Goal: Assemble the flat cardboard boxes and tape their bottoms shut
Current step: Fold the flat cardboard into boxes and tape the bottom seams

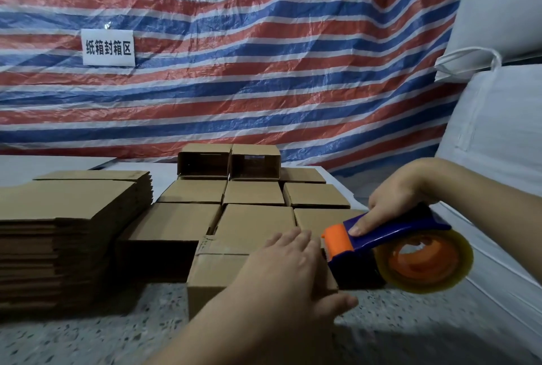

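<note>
A small brown cardboard box (pixel 217 273) stands on the speckled floor in front of me, its closed flaps facing up with clear tape across them. My left hand (pixel 281 273) presses flat on top of this box, fingers straight. My right hand (pixel 393 200) grips a blue and orange tape dispenser (pixel 390 244) with a roll of clear tape (pixel 425 262). The dispenser's orange head sits at the box's right edge, just beside my left fingertips.
A tall stack of flat cardboard blanks (pixel 67 232) fills the left. Several assembled boxes (pixel 255 191) stand in rows behind the box, two open ones on top at the back. White sacks (pixel 498 136) line the right. A striped tarp with a label (pixel 108 47) hangs behind.
</note>
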Motion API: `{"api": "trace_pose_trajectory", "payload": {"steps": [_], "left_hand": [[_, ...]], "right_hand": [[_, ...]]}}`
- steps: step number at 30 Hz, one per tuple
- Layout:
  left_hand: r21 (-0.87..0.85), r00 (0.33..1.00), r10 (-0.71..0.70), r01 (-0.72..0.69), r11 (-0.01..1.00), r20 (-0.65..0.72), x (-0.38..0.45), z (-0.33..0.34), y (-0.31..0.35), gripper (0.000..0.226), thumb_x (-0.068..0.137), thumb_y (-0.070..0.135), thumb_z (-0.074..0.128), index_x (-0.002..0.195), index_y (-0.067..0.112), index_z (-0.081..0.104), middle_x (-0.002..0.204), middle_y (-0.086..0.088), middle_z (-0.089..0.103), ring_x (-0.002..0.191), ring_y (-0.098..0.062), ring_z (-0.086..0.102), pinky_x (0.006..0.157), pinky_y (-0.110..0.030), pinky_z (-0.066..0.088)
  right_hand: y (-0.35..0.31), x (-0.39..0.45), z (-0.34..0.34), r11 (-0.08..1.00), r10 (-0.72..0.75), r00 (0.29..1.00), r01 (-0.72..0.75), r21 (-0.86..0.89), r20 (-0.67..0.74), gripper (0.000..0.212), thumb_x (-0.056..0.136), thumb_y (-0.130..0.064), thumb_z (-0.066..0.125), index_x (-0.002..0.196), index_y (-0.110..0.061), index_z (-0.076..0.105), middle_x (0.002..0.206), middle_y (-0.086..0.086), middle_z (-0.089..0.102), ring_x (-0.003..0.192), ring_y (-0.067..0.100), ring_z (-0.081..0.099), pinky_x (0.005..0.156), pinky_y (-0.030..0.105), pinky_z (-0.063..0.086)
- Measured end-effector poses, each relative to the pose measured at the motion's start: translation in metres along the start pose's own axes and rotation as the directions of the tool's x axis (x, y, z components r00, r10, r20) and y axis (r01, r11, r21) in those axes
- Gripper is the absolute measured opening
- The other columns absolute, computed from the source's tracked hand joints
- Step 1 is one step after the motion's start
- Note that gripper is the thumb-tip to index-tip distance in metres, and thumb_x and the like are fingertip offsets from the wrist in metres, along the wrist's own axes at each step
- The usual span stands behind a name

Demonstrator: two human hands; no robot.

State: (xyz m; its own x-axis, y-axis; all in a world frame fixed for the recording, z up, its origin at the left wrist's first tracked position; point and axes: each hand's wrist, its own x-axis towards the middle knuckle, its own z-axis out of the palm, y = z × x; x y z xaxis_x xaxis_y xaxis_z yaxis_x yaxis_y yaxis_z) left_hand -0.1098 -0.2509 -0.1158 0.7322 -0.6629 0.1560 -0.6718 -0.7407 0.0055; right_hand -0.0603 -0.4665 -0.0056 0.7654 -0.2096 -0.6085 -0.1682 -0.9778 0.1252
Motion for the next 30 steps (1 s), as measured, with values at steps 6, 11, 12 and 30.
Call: {"api": "trace_pose_trajectory", "payload": {"steps": [6, 11, 12, 30], "left_hand": [[0.044, 1.000, 0.002, -0.002, 0.999, 0.005, 0.000, 0.015, -0.001, 0.091, 0.091, 0.072, 0.037, 0.157, 0.023, 0.000, 0.165, 0.001, 0.002, 0.151, -0.016, 0.002, 0.120, -0.036, 0.002], [0.039, 1.000, 0.025, -0.024, 0.999, -0.017, -0.002, 0.015, -0.001, 0.089, 0.091, 0.072, 0.034, 0.157, 0.022, 0.000, 0.165, 0.001, 0.002, 0.151, -0.016, 0.002, 0.121, -0.036, 0.002], [0.044, 0.999, 0.029, -0.028, 0.999, -0.022, -0.002, 0.016, -0.001, 0.089, 0.091, 0.072, 0.034, 0.157, 0.022, 0.001, 0.165, 0.000, 0.002, 0.151, -0.017, 0.002, 0.122, -0.037, 0.003], [0.041, 0.962, 0.101, -0.093, 0.995, -0.252, 0.000, 0.035, -0.008, 0.071, 0.089, 0.072, 0.035, 0.147, 0.036, 0.018, 0.160, 0.002, 0.023, 0.148, -0.019, 0.018, 0.117, -0.035, 0.009]], "right_hand": [[0.021, -0.005, -0.003, 0.988, -0.097, 0.995, 0.093, 0.123, 0.022, 0.100, 0.045, -0.092, 0.066, 0.109, -0.016, 0.068, 0.095, 0.004, 0.076, 0.088, 0.019, 0.071, 0.086, 0.032, 0.054], [0.028, -0.025, -0.011, 0.999, -0.045, 0.999, 0.045, 0.005, 0.020, 0.085, 0.056, -0.088, 0.060, 0.103, -0.017, 0.069, 0.086, -0.001, 0.075, 0.080, 0.015, 0.069, 0.082, 0.028, 0.053], [0.023, -0.025, -0.009, 0.999, -0.009, 1.000, 0.009, -0.031, 0.008, 0.082, 0.059, -0.088, 0.060, 0.102, -0.018, 0.069, 0.085, -0.002, 0.075, 0.080, 0.015, 0.070, 0.083, 0.028, 0.054], [0.028, 0.080, 0.161, 0.999, 0.047, 0.755, -0.022, 0.047, -0.654, 0.061, 0.071, -0.088, 0.052, 0.084, -0.028, 0.056, 0.079, -0.009, 0.060, 0.068, 0.006, 0.057, 0.056, 0.026, 0.045]]}}
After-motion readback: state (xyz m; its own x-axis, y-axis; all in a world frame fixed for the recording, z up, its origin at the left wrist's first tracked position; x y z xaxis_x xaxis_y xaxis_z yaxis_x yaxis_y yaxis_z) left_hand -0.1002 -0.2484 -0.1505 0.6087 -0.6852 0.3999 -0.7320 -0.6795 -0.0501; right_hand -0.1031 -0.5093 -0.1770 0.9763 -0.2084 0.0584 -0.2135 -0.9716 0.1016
